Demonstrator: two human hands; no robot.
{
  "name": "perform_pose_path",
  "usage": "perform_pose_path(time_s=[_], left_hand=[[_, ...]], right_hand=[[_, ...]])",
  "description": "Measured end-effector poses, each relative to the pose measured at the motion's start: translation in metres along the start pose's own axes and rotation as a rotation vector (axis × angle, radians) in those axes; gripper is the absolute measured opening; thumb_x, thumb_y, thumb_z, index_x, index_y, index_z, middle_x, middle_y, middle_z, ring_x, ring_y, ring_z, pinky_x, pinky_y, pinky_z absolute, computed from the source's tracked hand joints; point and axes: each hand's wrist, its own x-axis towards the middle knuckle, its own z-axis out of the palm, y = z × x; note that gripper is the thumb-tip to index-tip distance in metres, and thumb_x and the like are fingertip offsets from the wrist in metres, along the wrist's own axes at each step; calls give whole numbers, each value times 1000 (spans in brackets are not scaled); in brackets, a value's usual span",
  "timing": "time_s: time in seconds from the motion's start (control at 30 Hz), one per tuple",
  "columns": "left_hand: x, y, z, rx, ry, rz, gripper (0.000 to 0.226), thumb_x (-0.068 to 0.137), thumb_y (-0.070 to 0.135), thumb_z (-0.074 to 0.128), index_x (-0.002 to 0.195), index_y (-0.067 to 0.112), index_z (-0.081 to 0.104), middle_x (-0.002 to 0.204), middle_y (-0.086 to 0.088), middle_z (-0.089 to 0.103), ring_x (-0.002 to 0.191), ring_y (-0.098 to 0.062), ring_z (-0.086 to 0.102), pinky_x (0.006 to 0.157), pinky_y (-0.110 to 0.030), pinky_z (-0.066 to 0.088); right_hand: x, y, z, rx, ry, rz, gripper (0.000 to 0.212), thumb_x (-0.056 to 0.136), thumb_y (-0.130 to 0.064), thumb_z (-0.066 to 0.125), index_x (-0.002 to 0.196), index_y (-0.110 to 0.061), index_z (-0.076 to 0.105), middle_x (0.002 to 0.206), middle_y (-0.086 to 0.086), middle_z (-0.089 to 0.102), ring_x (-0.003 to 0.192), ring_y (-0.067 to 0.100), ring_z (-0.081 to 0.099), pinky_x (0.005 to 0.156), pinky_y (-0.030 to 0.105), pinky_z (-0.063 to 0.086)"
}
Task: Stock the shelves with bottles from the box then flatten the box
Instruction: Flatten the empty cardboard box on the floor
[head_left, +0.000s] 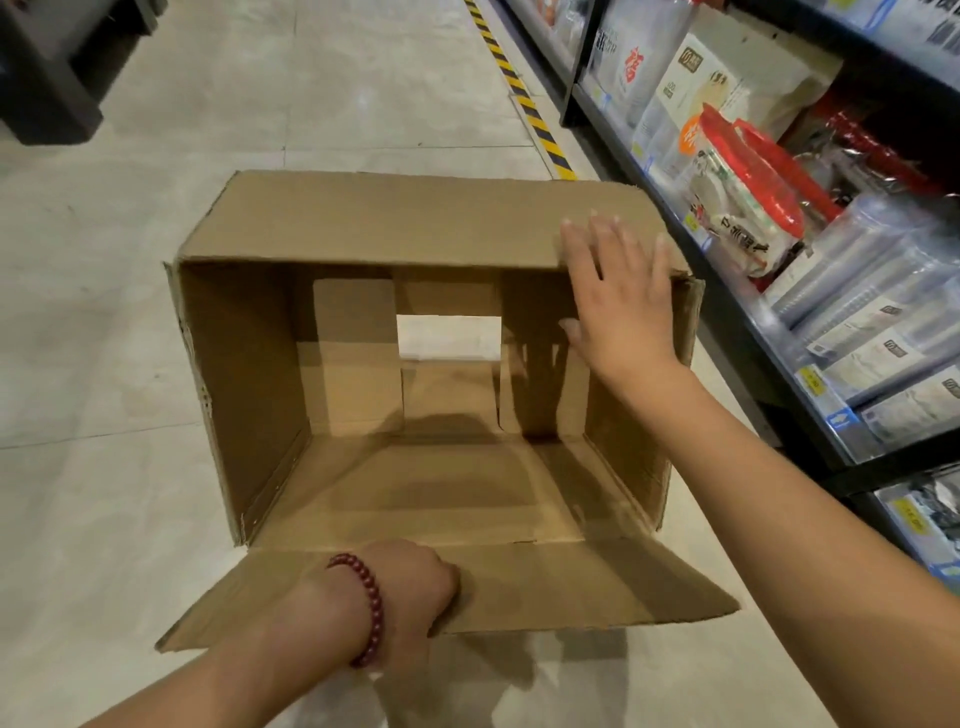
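An empty brown cardboard box (249, 374) stands open on the tiled floor, its far and near flaps folded outward. The bottom flaps are parted, and floor shows through a gap in the middle. My left hand (410, 587), with a red bead bracelet on the wrist, grips the near flap at its edge. My right hand (618, 291) lies flat with fingers spread on the far flap, at the far right corner. No bottles are in view inside the box.
Black store shelves (737, 332) run along the right, packed with plastic-wrapped goods and red-handled bags. A yellow-black striped line (519, 88) marks the floor beside them. A dark fixture (47, 78) stands at the far left.
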Motion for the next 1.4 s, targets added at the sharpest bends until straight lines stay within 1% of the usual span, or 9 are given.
perform_pose_path(time_s=[0.17,0.47,0.7,0.87,0.93,1.03,1.1,1.27,1.4], left_hand=[[14,-19,4,126,100,-72,31,91,14,53,122,11,52,110,-11,61,98,-29,60,73,-32,45],[32,-91,36,176,338,-319,33,95,13,45,128,20,44,119,-3,57,103,-23,58,82,-35,51],[43,-140,45,108,335,-588,60,90,24,57,142,29,28,142,-3,38,131,-23,36,107,-39,32],[22,-127,32,13,268,-495,47,87,53,51,128,30,50,127,5,52,116,-18,50,93,-33,47],[4,-120,11,19,492,-424,48,86,56,48,124,27,56,123,4,57,109,-18,56,85,-32,52],[-23,-105,-24,104,1181,-156,42,85,44,52,104,9,66,97,-9,67,85,-25,64,66,-33,53],[-28,-98,-49,122,1363,-60,41,82,37,66,107,5,62,101,-16,64,91,-28,61,73,-37,52],[-13,-87,-93,32,973,-211,97,65,53,77,143,13,36,151,-20,26,139,-35,23,109,-52,29],[-16,-80,-109,14,1023,-215,119,56,59,79,150,20,19,157,-14,11,145,-32,4,114,-57,15]], right_hand=[[-7,8,11,-17,19,-72,41,90,-6,50,130,-16,50,125,8,57,119,28,46,102,42,35],[8,0,28,142,155,95,51,88,6,41,134,-12,50,128,11,57,119,32,47,91,42,37],[31,-41,43,69,-28,25,58,92,-11,51,145,-10,27,151,12,31,138,31,27,110,51,27],[25,-47,28,305,-79,-125,44,99,-44,30,123,-15,52,126,6,53,120,29,45,95,46,41],[20,-32,24,330,-141,-146,41,96,-47,39,123,-20,54,123,4,54,117,28,47,91,44,43],[4,-10,27,247,-337,-20,68,81,-60,58,138,-28,39,135,5,45,125,31,41,94,46,43],[-7,-2,32,324,-394,61,77,78,-61,62,140,-25,35,137,6,46,123,31,43,96,44,41],[-18,5,20,450,-239,131,76,73,-54,72,136,-26,41,132,5,50,122,27,41,97,39,36],[-22,3,-19,466,-55,65,53,78,-37,74,125,-26,53,121,-1,59,111,20,52,82,32,42]])
